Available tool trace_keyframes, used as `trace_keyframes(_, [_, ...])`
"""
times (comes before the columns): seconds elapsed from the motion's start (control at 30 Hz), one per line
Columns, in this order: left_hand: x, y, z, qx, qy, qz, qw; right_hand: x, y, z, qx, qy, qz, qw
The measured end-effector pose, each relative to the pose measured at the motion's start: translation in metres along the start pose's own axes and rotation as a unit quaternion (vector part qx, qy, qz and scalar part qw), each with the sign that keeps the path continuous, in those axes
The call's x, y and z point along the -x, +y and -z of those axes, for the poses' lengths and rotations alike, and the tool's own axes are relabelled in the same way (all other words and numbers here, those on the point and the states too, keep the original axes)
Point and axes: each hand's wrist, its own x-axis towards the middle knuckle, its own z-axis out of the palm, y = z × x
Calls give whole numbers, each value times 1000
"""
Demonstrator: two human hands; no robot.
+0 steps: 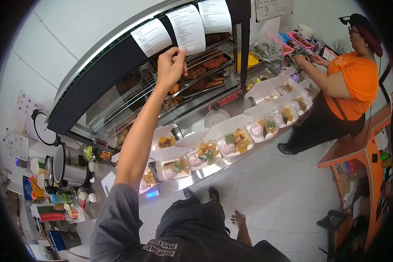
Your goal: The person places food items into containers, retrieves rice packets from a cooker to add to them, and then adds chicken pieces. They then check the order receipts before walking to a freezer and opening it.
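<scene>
My left hand (171, 67) is raised to the top of the glass food warmer (144, 94). Its thumb and fingers pinch the lower edge of a printed order slip (185, 28), the middle one of three hanging there. A second slip (151, 37) hangs to its left and a third (215, 16) to its right. My right hand (238, 218) hangs low at my side over the floor, holding nothing, fingers loosely apart. Below my left arm, several open meal boxes (235, 142) stand in a row, holding food and round wrapped portions.
A co-worker in an orange shirt (353, 78) stands at the counter's right end, both hands over a container. Fried food on trays (205, 85) shows behind the warmer's glass. Rice cookers (69, 166) and jars stand at left. An orange shelf unit (358, 157) is at right.
</scene>
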Motion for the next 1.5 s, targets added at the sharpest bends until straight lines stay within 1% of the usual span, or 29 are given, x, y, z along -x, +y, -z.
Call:
trace_keyframes(0.07, [5,6,4,64,-48,22,997,0,3,2,-27,-6,-14,1000])
trace_keyframes(0.1, [6,6,5,64,-48,23,997,2,4,2,-26,-5,-15,1000])
trace_keyframes(0.17, [9,10,7,123,-76,28,989,5,3,2,-18,23,-27,999])
trace_keyframes(0.2, [11,14,8,122,-75,29,989,5,3,4,-16,23,-27,999])
trace_keyframes(0.27, [14,22,12,122,-88,77,986,6,4,7,-18,10,-16,1000])
trace_keyframes(0.37, [15,23,13,142,-92,83,982,2,1,7,-22,8,-10,1000])
trace_keyframes(0.5, [15,20,16,142,-97,80,982,3,-5,5,-16,26,-13,999])
trace_keyframes(0.7, [17,31,20,140,-118,107,977,-4,0,7,-44,-11,-2,999])
trace_keyframes(0.77, [16,33,22,93,-133,98,982,-3,1,5,-23,-1,-5,1000])
trace_keyframes(0.9, [17,37,24,63,-128,91,986,4,3,5,-34,-6,0,999])
trace_keyframes(0.97, [17,37,24,49,-130,89,986,4,3,4,-29,4,-16,999])
trace_keyframes(1.1, [19,39,24,50,-134,84,986,5,6,5,-33,4,-3,999])
trace_keyframes(1.2, [18,38,24,38,-137,77,987,3,7,5,-34,2,-13,999])
trace_keyframes(1.27, [18,38,24,49,-143,74,986,4,6,6,-57,-18,-18,998])
trace_keyframes(1.5, [22,39,26,38,-131,71,988,5,5,8,-64,-19,-8,998])
